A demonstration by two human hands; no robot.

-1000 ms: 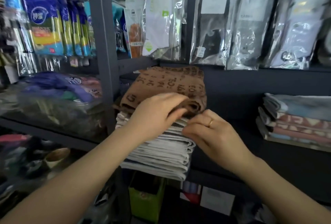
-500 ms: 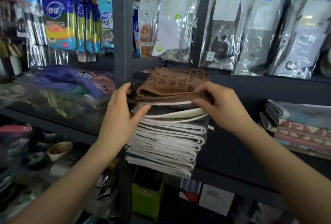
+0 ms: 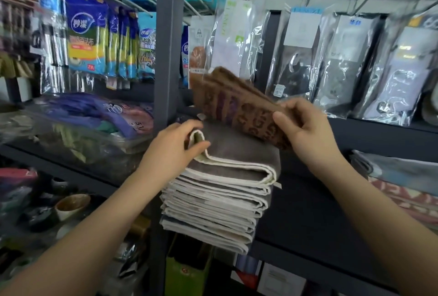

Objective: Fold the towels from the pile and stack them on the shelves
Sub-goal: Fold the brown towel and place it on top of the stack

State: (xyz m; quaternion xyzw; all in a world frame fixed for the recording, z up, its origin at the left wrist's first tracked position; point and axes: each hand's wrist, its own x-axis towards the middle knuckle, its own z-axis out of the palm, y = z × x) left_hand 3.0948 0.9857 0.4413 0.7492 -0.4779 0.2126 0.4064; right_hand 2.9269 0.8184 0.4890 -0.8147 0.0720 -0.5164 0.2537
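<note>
**Brown towel lifted off the grey stack**

On the dark shelf (image 3: 308, 215) by the metal upright (image 3: 166, 59), the left hand (image 3: 173, 151) pinches the top grey towel's (image 3: 237, 153) cream-edged corner between thumb and fingers. That towel crowns the stack of folded towels (image 3: 213, 205). Right of it, the right hand (image 3: 305, 130) grips the folded brown patterned towel (image 3: 237, 104), tilted above the stack. Farther right lie other folded towels (image 3: 403, 184).

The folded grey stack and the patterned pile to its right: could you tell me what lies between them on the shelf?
In the head view, only bare dark shelf lies between the grey stack and the patterned pile.
</note>
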